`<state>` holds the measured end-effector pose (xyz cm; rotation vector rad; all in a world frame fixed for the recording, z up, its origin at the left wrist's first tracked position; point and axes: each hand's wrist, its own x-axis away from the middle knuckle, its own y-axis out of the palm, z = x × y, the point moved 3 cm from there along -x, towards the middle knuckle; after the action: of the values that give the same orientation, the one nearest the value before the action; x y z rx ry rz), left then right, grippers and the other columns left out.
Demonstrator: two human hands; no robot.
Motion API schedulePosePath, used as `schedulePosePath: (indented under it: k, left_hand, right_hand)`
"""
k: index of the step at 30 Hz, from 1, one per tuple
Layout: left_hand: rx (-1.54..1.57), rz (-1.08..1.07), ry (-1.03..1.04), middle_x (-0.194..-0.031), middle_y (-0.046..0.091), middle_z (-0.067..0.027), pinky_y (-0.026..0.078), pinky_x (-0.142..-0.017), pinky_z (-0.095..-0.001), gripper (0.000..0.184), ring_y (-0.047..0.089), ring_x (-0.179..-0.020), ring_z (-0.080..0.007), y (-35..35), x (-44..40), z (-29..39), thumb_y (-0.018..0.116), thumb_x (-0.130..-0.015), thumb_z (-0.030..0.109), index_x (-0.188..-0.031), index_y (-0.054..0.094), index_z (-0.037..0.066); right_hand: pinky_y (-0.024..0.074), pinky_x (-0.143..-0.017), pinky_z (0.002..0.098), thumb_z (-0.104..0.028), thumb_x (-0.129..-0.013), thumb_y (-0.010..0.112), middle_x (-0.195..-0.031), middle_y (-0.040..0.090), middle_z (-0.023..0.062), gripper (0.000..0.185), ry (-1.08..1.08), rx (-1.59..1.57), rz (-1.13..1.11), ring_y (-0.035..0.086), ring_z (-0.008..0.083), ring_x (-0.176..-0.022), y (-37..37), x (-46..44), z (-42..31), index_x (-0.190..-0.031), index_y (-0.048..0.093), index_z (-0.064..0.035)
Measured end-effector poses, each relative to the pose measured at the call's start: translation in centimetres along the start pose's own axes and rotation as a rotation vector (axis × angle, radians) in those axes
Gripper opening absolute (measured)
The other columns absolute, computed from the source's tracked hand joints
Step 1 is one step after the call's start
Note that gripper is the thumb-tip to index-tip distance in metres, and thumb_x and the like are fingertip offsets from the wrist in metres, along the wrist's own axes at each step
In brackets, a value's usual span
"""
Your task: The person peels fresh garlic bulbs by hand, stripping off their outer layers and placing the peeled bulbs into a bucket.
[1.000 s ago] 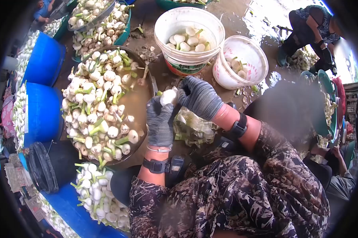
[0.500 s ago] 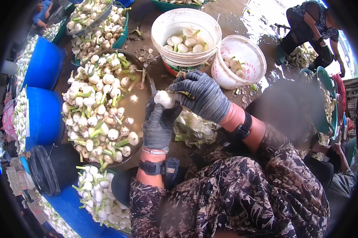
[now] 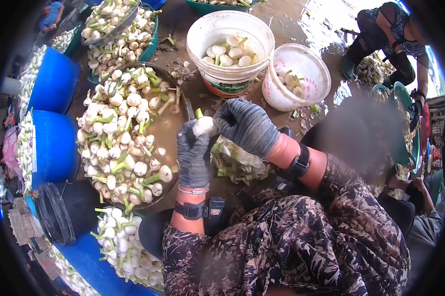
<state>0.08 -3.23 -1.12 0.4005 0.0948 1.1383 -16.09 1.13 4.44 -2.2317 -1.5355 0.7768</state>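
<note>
A white garlic bulb (image 3: 204,127) with a short green stem stub pointing up is held in my left hand (image 3: 193,155), in a grey knit glove. My right hand (image 3: 249,126), gloved the same way, is closed with its fingertips against the bulb's right side; what they pinch is hidden. Below and between my hands lies a heap of pale peeled skins (image 3: 239,160). Just left of my left hand is a wide round basin (image 3: 187,106) of muddy water, piled with garlic bulbs (image 3: 126,130).
Beyond my hands stand a white bucket (image 3: 197,52) and a smaller white pail (image 3: 313,66), both holding trimmed bulbs. Blue tubs (image 3: 54,145) line the left side, near a black bucket (image 3: 72,209). Cleaned garlic (image 3: 126,244) lies lower left. A co-worker (image 3: 387,39) bends at upper right.
The bulb has turned in my left hand, so its green stub now points up. My right hand has shifted slightly down and left, with its fingers curled in more.
</note>
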Motion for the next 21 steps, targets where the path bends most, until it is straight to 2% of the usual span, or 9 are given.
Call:
schedulePosePath:
  k: [5, 7, 9, 13, 15, 17, 18, 19, 21]
  left_hand:
    - [0.314, -0.133, -0.024, -0.123, 0.054, -0.0116, 0.050, -0.098, -0.0431, 0.042, 0.057, -0.112, -0.0261, 0.6, 0.0, -0.4, 0.065, -0.090, 0.012, -0.128, 0.047, 0.007]
    - [0.421, -0.179, -0.071, -0.123, 0.054, -0.0127, 0.051, -0.097, -0.0453, 0.041, 0.057, -0.111, -0.0271, 1.0, 0.3, 0.3, 0.063, -0.091, 0.011, -0.129, 0.048, 0.007]
    - [0.530, -0.231, -0.116, -0.123, 0.054, -0.0138, 0.052, -0.096, -0.0476, 0.040, 0.056, -0.111, -0.0280, 1.2, 0.4, 0.6, 0.061, -0.092, 0.010, -0.129, 0.048, 0.006]
    - [0.526, -0.111, -0.185, -0.124, 0.054, -0.0144, 0.052, -0.095, -0.0487, 0.042, 0.056, -0.113, -0.0288, 0.3, 0.1, 0.3, 0.062, -0.092, 0.015, -0.131, 0.048, 0.005]
    - [0.505, -0.105, -0.173, -0.123, 0.054, -0.0137, 0.052, -0.095, -0.0468, 0.043, 0.056, -0.112, -0.0280, 0.5, 0.1, 0.5, 0.062, -0.092, 0.018, -0.131, 0.048, 0.005]
    - [0.531, -0.229, -0.185, -0.122, 0.054, -0.0120, 0.050, -0.095, -0.0427, 0.047, 0.055, -0.111, -0.0261, 1.3, 0.0, 0.7, 0.063, -0.092, 0.024, -0.131, 0.048, 0.004]
    - [0.431, -0.226, -0.154, -0.121, 0.055, -0.0105, 0.048, -0.095, -0.0372, 0.049, 0.055, -0.111, -0.0231, 1.6, 0.0, 0.8, 0.063, -0.091, 0.027, -0.132, 0.048, 0.002]
    - [0.428, -0.228, -0.156, -0.121, 0.055, -0.0105, 0.048, -0.095, -0.0372, 0.049, 0.055, -0.111, -0.0231, 1.6, 0.0, 0.8, 0.063, -0.091, 0.027, -0.132, 0.048, 0.002]
    - [-0.089, -0.198, -0.089, -0.127, 0.051, -0.0089, 0.046, -0.100, -0.0404, 0.050, 0.053, -0.114, -0.0220, 1.1, 0.0, 0.8, 0.063, -0.094, 0.026, -0.136, 0.045, 0.005]
  right_hand:
    - [0.0499, -0.063, 0.0389, -0.010, -0.081, 0.067, -0.074, 0.061, 0.0166, 0.011, 0.028, -0.017, 0.053, 0.060, 0.0344, -0.066, -0.1, -0.5, 0.7, -0.085, 0.060, -0.0019]
    - [0.0495, -0.064, 0.0413, -0.009, -0.082, 0.065, -0.073, 0.061, 0.0185, 0.010, -0.001, 0.108, 0.172, 0.059, 0.0375, -0.067, -0.6, -1.3, 3.1, -0.085, 0.059, -0.0019]
    - [0.0497, -0.064, 0.0420, -0.010, -0.082, 0.066, -0.076, 0.062, 0.0180, 0.011, 0.115, 0.394, 0.230, 0.060, 0.0374, -0.069, -1.5, -2.5, 6.4, -0.088, 0.059, -0.0029]
    - [0.0507, -0.073, 0.0415, -0.011, -0.080, 0.069, -0.085, 0.064, 0.0145, 0.015, 0.054, 0.153, 0.234, 0.061, 0.0363, -0.080, -2.9, -2.0, 4.6, -0.093, 0.063, -0.0059]
    - [0.0482, -0.086, 0.0415, -0.014, -0.076, 0.072, -0.092, 0.065, 0.0094, 0.022, -0.224, 0.157, 0.053, 0.061, 0.0332, -0.092, -3.5, -1.3, -0.8, -0.097, 0.066, -0.0099]
    - [0.0431, -0.096, 0.0434, -0.016, -0.073, 0.073, -0.094, 0.064, 0.0070, 0.026, -0.386, 0.253, 0.008, 0.060, 0.0295, -0.098, -2.6, -0.9, -1.8, -0.098, 0.069, -0.0128]
    - [0.0419, -0.097, 0.0454, -0.015, -0.072, 0.073, -0.089, 0.063, 0.0060, 0.021, -0.407, 0.301, -0.003, 0.061, 0.0271, -0.094, -2.0, -0.7, -1.7, -0.092, 0.068, -0.0135]
    - [0.0419, -0.097, 0.0454, -0.015, -0.072, 0.073, -0.089, 0.063, 0.0060, 0.021, -0.405, 0.300, 0.000, 0.061, 0.0271, -0.094, -1.9, -0.4, -1.5, -0.092, 0.068, -0.0135]
    - [0.0425, -0.097, 0.0469, -0.015, -0.071, 0.073, -0.083, 0.061, 0.0051, 0.016, -0.395, 0.329, -0.081, 0.061, 0.0268, -0.088, -1.4, -0.2, -1.4, -0.084, 0.065, -0.0123]
